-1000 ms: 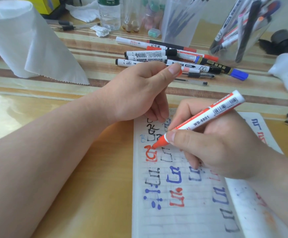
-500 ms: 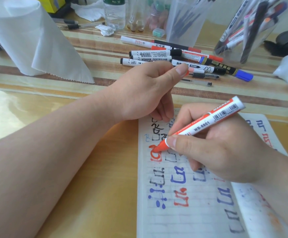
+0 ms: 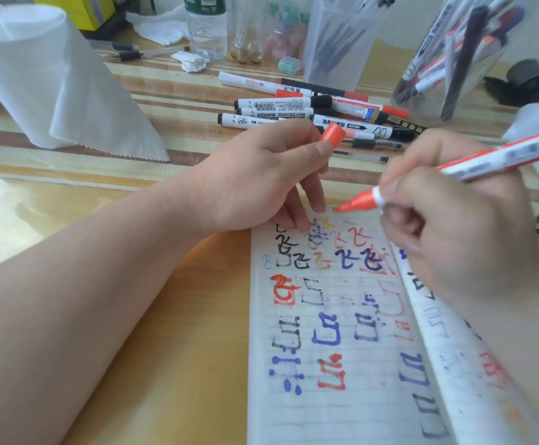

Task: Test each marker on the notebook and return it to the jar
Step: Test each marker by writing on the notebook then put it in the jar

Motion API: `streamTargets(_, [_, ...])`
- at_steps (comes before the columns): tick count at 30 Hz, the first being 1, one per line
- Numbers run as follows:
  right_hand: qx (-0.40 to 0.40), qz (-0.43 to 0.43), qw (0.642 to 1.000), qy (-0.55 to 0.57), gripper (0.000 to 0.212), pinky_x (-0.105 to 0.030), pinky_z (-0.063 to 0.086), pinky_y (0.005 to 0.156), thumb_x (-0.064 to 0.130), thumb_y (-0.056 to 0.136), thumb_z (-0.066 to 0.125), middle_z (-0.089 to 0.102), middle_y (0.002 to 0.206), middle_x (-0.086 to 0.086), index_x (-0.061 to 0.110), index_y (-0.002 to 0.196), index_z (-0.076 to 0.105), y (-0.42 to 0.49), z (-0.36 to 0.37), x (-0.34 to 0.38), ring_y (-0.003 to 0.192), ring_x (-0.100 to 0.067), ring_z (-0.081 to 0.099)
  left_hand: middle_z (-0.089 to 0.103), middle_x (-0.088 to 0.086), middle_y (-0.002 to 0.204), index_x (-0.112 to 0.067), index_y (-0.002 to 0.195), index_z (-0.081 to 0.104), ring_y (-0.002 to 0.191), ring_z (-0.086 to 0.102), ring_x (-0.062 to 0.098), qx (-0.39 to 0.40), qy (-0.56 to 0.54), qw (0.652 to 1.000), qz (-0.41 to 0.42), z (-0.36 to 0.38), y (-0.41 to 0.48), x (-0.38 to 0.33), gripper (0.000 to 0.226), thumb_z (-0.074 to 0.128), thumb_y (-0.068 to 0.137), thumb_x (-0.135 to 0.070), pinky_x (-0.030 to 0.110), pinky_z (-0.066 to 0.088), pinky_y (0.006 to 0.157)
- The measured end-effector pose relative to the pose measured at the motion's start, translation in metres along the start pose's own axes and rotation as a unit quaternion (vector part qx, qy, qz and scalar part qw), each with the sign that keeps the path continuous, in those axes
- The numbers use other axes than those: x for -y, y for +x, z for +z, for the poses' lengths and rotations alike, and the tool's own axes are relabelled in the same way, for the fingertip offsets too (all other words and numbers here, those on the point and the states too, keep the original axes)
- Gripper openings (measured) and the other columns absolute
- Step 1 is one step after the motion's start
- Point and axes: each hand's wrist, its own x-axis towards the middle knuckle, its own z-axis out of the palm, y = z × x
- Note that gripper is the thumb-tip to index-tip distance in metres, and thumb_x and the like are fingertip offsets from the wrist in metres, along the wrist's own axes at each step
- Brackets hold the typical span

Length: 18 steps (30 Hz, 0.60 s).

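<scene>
A glossy wood-look table [image 3: 178,364] carries a notebook [image 3: 335,412] of matt ruled paper, smooth plastic markers [image 3: 277,106], a clear plastic jar [image 3: 454,59] and a soft paper towel roll [image 3: 52,85].

Right hand [image 3: 454,226] lifted red marker [image 3: 473,165] off notebook [image 3: 342,412], tip now near red cap [image 3: 333,136].

Notebook [image 3: 342,412]: lay open, scribbled. Left hand [image 3: 261,178] at its top edge pinched orange cap [image 3: 333,136]; right hand [image 3: 454,226] gripped uncapped marker [image 3: 502,159] above the page. Loose markers [image 3: 309,114] beyond.
</scene>
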Motion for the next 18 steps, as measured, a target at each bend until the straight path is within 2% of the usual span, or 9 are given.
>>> streamTargets(3, [-0.099,0.050,0.988,0.108,0.018,-0.018,0.023,0.045,0.009,0.064,0.063,0.036,0.049,-0.011,0.014,0.057,0.047,0.009,-0.008,0.005,0.043,-0.017,0.023,0.077,-0.002,0.088,-0.020,0.097,0.061,0.064,0.076,0.025,-0.010,0.067,0.997,0.037,0.000,0.002,0.006,0.020,0.054,0.106,-0.036,0.039,0.063,0.059])
streamTargets(6, [-0.136,0.070,0.977,0.150,0.022,-0.018,0.023,0.043,0.005,0.074,0.059,0.041,0.052,-0.006,0.017,0.059,0.049,0.016,-0.015,0.005,0.045,-0.017,0.029,0.076,-0.009,0.090,-0.029,0.094,0.063,0.061,0.075,0.019,-0.018,0.104,0.992,0.075,0.000,0.002,0.011,0.013,0.063,0.099,-0.040,0.041,0.061,0.058])
streamTargets(11, [-0.109,0.082,0.978,0.161,0.021,-0.016,0.025,0.041,0.005,0.074,0.058,0.041,0.051,-0.005,0.018,0.057,0.055,0.017,-0.016,0.006,0.044,-0.016,0.031,0.073,-0.014,0.090,-0.035,0.088,0.062,0.062,0.076,0.016,-0.021,0.117,0.990,0.073,0.000,0.003,0.012,0.016,0.077,0.091,-0.032,0.050,0.062,0.066])
streamTargets(14, [-0.075,0.073,0.982,0.155,0.017,-0.016,0.026,0.042,0.006,0.068,0.060,0.038,0.051,-0.008,0.018,0.056,0.057,0.015,-0.015,0.008,0.042,-0.016,0.028,0.073,-0.017,0.087,-0.036,0.087,0.062,0.062,0.075,0.013,-0.023,0.131,0.989,0.070,0.001,0.003,0.010,0.018,0.079,0.089,-0.031,0.047,0.062,0.066])
streamTargets(18, [-0.047,0.088,0.988,0.116,0.016,-0.018,0.024,0.043,0.003,0.072,0.055,0.035,0.053,-0.012,0.013,0.059,0.056,0.012,-0.013,0.007,0.045,-0.018,0.023,0.074,-0.017,0.084,-0.038,0.088,0.061,0.062,0.075,0.009,-0.027,0.145,0.987,0.062,0.001,0.002,0.008,0.020,0.080,0.086,-0.033,0.045,0.062,0.067])
